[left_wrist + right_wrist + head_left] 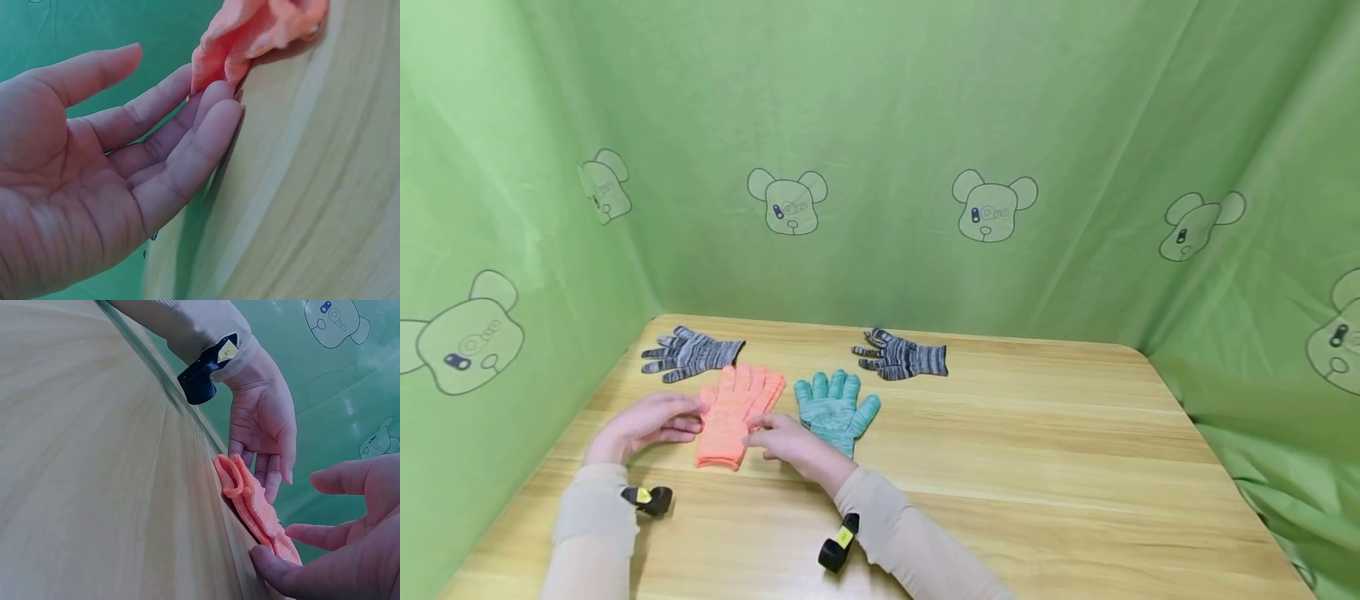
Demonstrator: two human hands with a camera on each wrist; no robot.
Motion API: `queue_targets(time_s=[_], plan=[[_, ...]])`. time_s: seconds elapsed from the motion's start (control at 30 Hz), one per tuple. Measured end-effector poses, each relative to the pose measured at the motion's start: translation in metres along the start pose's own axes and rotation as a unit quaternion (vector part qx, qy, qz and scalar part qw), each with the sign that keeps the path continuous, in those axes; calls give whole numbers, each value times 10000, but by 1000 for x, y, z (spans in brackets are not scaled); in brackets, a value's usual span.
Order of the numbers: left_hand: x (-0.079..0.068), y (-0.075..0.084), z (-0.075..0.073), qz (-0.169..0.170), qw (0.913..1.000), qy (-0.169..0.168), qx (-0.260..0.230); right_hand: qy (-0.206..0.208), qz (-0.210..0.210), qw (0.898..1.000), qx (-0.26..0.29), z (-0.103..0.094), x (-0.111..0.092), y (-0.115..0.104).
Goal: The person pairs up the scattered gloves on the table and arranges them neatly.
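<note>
A pair of orange knit gloves (pixel 725 427) lies stacked on the table, fingers pointing away and cuffs nearer. The upper glove is slightly askew, so the lower one shows along the right. At their left edge is my left hand (pixel 651 421), its fingertips touching the orange fabric (pixel 269 31) with the thumb held apart. My right hand (pixel 793 446) is at the right edge; in the right wrist view its fingers (pixel 322 536) are spread around the glove side without closing. Just right of it lies a teal glove (pixel 835 408), its cuff partly hidden by that hand.
Two grey-and-black striped gloves lie towards the back: one glove (pixel 696 354) at the left near the orange pair, another glove (pixel 906 357) farther right. Green curtains (pixel 887 267) surround the wooden table (pixel 1037 467). Each wrist carries a black camera (pixel 838 546).
</note>
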State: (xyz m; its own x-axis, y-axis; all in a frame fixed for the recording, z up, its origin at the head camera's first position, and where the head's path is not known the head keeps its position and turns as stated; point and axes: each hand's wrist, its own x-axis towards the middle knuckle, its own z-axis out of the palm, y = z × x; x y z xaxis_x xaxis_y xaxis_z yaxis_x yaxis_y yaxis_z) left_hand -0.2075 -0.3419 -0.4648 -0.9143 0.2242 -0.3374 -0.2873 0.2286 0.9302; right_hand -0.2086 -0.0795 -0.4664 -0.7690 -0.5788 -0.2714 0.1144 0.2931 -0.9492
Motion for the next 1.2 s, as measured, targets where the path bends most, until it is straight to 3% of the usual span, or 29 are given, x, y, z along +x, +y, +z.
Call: queue_targets(time_s=[0.33,0.63,0.77,0.97,1.2], plan=[[-1,5,11,-41,9979,-189,620,4,20,10000,-14,-1,-1,0],[3,6,21,-479,9963,668,231,-22,2,9999,135,0,1,3],[5,7,22,-561,9951,798,130,-24,7,10000,93,0,1,3],[6,5,19,-459,9956,813,63,-3,10,10000,34,0,0,1],[4,1,13,-204,9982,564,10,-9,4,10000,40,0,0,2]])
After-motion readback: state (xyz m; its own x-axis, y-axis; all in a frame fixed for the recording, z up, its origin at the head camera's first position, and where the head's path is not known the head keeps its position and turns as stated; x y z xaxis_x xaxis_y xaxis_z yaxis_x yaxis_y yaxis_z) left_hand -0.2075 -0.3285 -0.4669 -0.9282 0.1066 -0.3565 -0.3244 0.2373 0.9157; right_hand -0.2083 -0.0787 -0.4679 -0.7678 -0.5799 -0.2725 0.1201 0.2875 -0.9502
